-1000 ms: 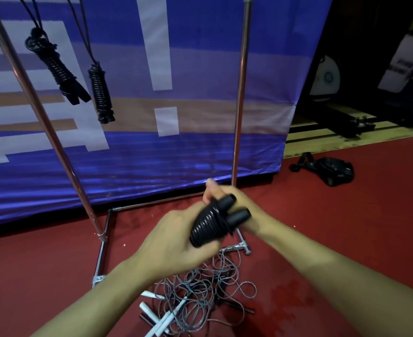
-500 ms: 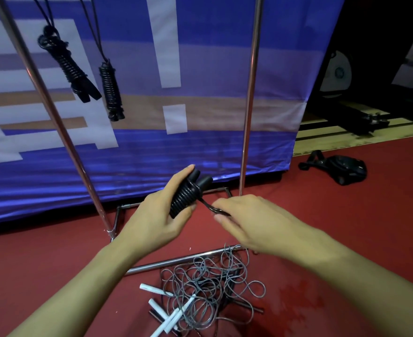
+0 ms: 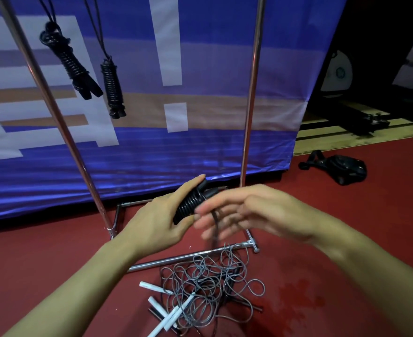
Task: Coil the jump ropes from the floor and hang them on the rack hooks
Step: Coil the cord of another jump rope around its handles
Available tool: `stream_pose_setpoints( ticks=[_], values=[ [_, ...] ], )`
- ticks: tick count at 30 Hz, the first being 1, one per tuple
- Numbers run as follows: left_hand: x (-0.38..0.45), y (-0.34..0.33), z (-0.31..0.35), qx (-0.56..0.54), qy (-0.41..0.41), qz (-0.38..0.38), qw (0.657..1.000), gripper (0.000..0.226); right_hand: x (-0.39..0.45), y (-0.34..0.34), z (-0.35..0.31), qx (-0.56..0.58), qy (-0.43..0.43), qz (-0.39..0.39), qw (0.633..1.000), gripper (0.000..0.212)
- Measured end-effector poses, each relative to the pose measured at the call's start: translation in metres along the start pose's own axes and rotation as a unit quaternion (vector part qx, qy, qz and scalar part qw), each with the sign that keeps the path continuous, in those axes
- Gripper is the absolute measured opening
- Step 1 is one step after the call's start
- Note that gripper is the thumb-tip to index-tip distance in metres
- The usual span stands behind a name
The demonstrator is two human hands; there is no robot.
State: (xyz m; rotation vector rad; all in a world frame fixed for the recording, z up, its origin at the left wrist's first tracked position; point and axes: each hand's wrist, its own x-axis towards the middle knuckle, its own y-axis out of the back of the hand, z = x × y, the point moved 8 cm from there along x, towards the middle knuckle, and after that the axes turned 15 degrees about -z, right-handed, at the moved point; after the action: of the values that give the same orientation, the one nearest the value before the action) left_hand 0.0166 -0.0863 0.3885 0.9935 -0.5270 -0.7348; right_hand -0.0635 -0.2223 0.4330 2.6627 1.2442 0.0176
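2 coiled black ropes [image 3: 78, 66] hang on the rack [image 3: 251, 93]. Left hand [image 3: 156, 222] grips a coiled rope bundle [image 3: 193, 203]; right hand [image 3: 254, 212], blurred, fingers loosely extended, grip unclear, beside it.

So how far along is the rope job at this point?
Done: two coiled black ropes hang from the rack. In hand: the left hand grips a third wound black rope; the blurred right hand works its loose end. Left: a tangled grey pile with white handles on the floor.

Red floor [image 3: 42, 259], blue banner [image 3: 200, 147] behind, dim light
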Motion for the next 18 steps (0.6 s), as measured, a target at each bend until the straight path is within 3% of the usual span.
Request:
stream_pose_setpoints(
  ticks=[2,4,6,8,9,11,13,16,18],
  values=[
    [-0.001,-0.002,0.004,0.025,0.007,-0.008,1.000,0.084,-0.003,0.012,-0.003,-0.064,0.031,0.041,0.997,0.028],
    [0.000,-0.006,0.006,0.021,0.007,-0.027,0.999,0.086,-0.010,0.026,-0.015,-0.193,0.041,0.147,0.969,0.012],
    [0.002,-0.011,0.007,0.003,-0.004,-0.062,0.998,0.087,-0.018,0.034,-0.033,-0.320,0.052,0.235,0.916,0.025],
    [0.002,-0.018,0.008,-0.011,-0.012,-0.108,0.994,0.088,-0.020,0.037,-0.044,-0.351,0.069,0.258,0.898,0.038],
    [0.001,-0.022,0.010,-0.024,-0.015,-0.132,0.991,0.086,-0.020,0.040,-0.045,-0.311,0.082,0.259,0.911,0.041],
    [-0.003,-0.027,0.017,-0.092,-0.025,-0.172,0.980,0.078,-0.018,0.049,-0.040,-0.089,0.135,0.253,0.954,0.037],
    [-0.008,-0.031,0.030,-0.205,-0.049,-0.207,0.955,0.065,-0.015,0.058,-0.033,0.073,0.167,0.273,0.944,0.021],
    [-0.013,-0.044,0.042,-0.381,-0.049,-0.293,0.875,0.047,-0.011,0.074,-0.028,0.090,0.154,0.336,0.925,0.005],
    [-0.013,-0.053,0.045,-0.452,-0.042,-0.334,0.826,0.037,0.003,0.074,-0.017,0.193,0.134,0.315,0.920,0.011]
  ],
)
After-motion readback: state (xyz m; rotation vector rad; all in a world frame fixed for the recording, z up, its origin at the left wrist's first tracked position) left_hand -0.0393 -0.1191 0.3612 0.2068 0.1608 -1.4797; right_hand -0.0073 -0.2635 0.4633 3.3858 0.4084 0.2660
